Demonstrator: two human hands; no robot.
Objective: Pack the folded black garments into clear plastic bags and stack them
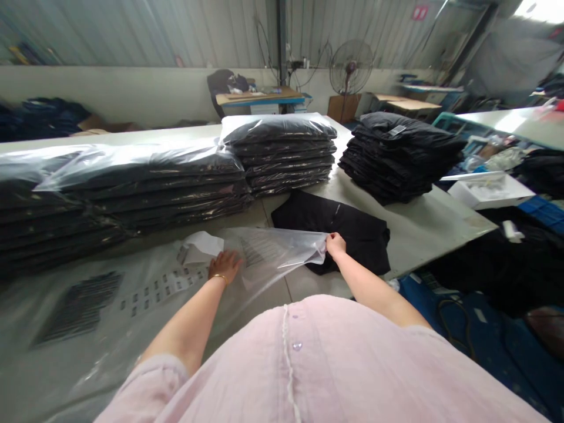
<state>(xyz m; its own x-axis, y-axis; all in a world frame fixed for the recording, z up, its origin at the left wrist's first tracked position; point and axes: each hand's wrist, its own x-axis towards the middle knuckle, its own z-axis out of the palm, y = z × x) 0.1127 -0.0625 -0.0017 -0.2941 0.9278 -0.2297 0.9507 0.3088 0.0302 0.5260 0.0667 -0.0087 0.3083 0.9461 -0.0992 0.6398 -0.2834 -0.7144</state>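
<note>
A clear plastic bag (273, 249) with printed text is stretched across the table in front of me. My right hand (336, 245) pinches its right edge, over a folded black garment (352, 226) that lies on the table. My left hand (225, 265), slightly blurred, rests flat with its fingers stretched out on the bag's left part. Just beyond it is a curled white paper sheet (202, 244). Strips of small printed labels (163, 288) lie to the left of this hand, on more clear plastic bags (88, 317) with printed text.
Bagged black garments (282, 153) stand in stacks along the table's back and left. An unbagged stack of black garments (396, 153) is at the back right. A white box (493, 191) and blue bags (462, 323) are beyond the table's right edge. A fan (351, 67) stands behind.
</note>
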